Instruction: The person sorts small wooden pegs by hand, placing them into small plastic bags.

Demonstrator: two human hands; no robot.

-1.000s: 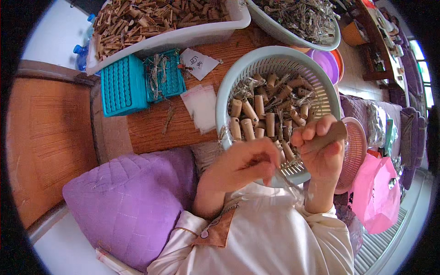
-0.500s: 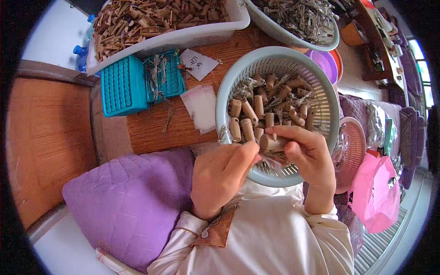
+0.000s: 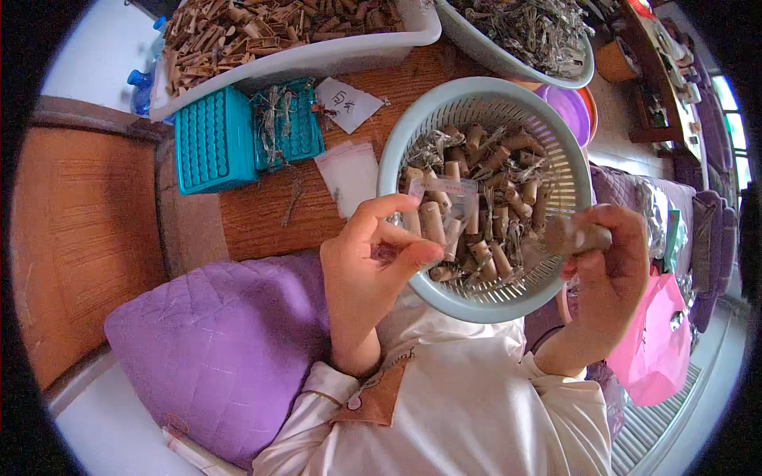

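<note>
In front of me a grey-green slotted basket (image 3: 386, 151) holds several brown cardboard-like cylinders (image 3: 432, 224) with bundles of thin silvery wire among them. My left hand (image 3: 373, 258) is over the basket's near left rim, thumb and index finger at the left edge of a small clear plastic bag (image 3: 454, 189). Cylinders show through the bag, so I cannot tell whether anything lies inside it. At the basket's right rim, my right hand (image 3: 615, 266) grips a brown cylinder (image 3: 586, 238), smeared by motion.
A white tub (image 3: 365, 47) of brown pieces stands at the back left, a grey tub (image 3: 591, 67) of silvery wires at the back right. On the wooden table sit teal racks (image 3: 213, 143), a paper note (image 3: 348, 105) and clear bags (image 3: 349, 176). A pink bag (image 3: 655, 341) is at right.
My hands have drawn apart. The right one has moved right with the cylinder, and the clear bag has stayed by my left fingers, now raised and spread above the basket.
</note>
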